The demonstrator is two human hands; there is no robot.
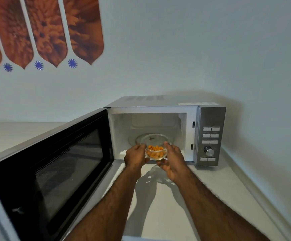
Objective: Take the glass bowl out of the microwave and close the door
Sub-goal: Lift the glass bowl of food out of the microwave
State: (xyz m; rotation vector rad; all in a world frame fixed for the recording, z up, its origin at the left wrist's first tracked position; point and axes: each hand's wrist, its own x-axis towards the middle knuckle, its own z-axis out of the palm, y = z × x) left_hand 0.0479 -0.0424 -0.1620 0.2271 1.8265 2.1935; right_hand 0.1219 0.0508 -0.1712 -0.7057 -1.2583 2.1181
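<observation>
White counter: both hands hold glass bowl; labels unreadable.

The open door walls off the left; the tabletop before the microwave mouth lies bare, and its cavity roof hangs low.

I count one microwave at centre frame, with one door at lower left. My two hands, left hand and right hand, meet on one glass bowl. One knob shows on the panel at right. Upper left: four orange wall panels and three blue rosettes.
</observation>
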